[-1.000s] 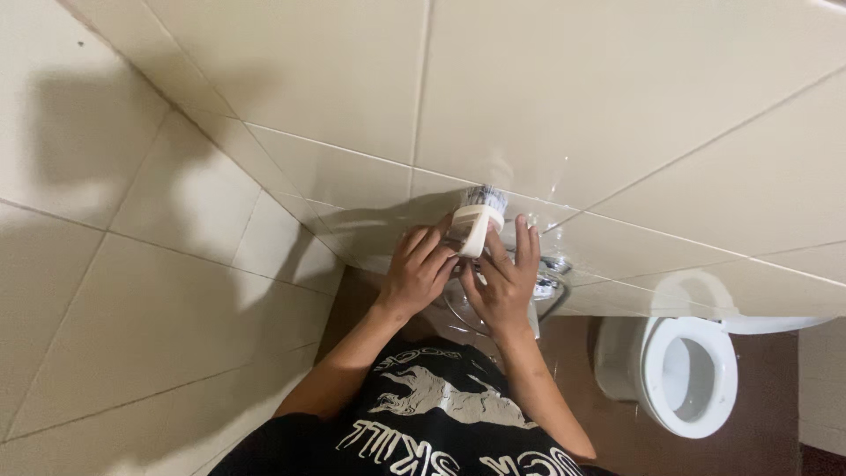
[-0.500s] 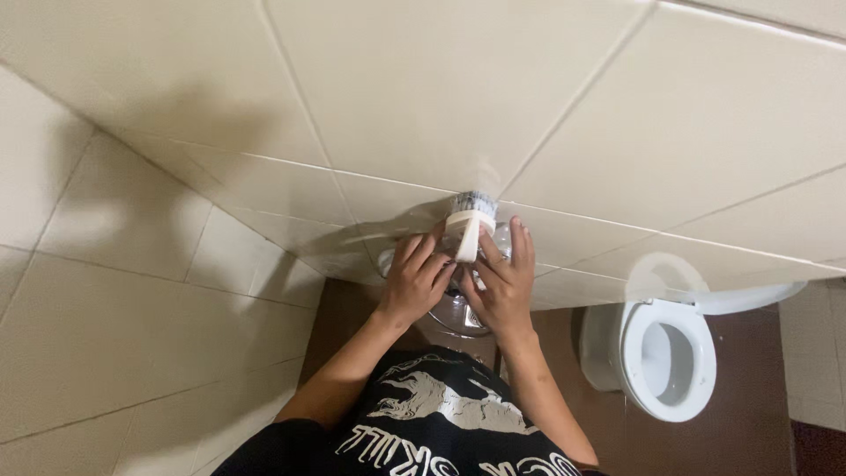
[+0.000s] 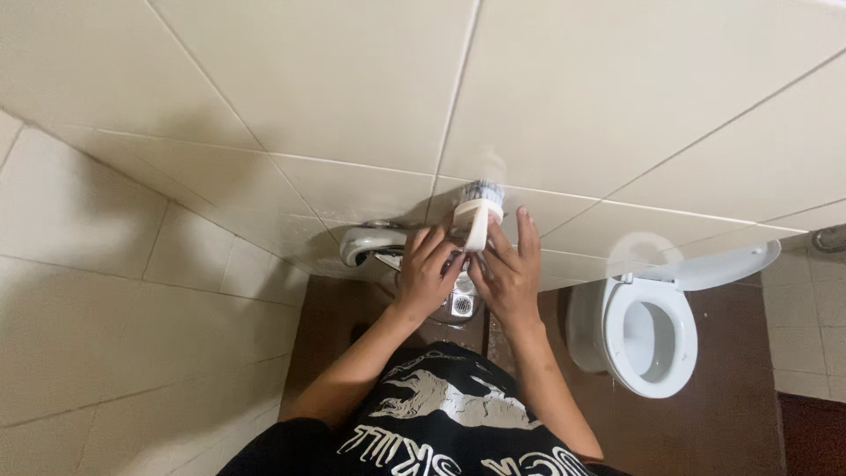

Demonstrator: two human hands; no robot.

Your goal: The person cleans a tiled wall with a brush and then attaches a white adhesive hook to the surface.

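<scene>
A white scrubbing brush (image 3: 474,217) with pale blue bristles is pressed bristle-end against the cream wall tiles (image 3: 352,97). My left hand (image 3: 426,271) wraps around the lower part of its handle. My right hand (image 3: 508,269) lies along the handle's right side, fingers stretched up the wall beside the brush head. Both forearms reach up from my black printed shirt (image 3: 441,419). A wet sheen shows on the tile around the bristles.
A chrome wall tap (image 3: 363,241) sticks out just left of my left hand. A round metal floor drain (image 3: 461,304) sits below my hands on the brown floor (image 3: 740,353). A white toilet (image 3: 648,330) with its lid raised stands at the right.
The view has shifted, bringing the tap and more of the toilet into sight. Both hands stay on the brush, held against the wall at about the same spot.
</scene>
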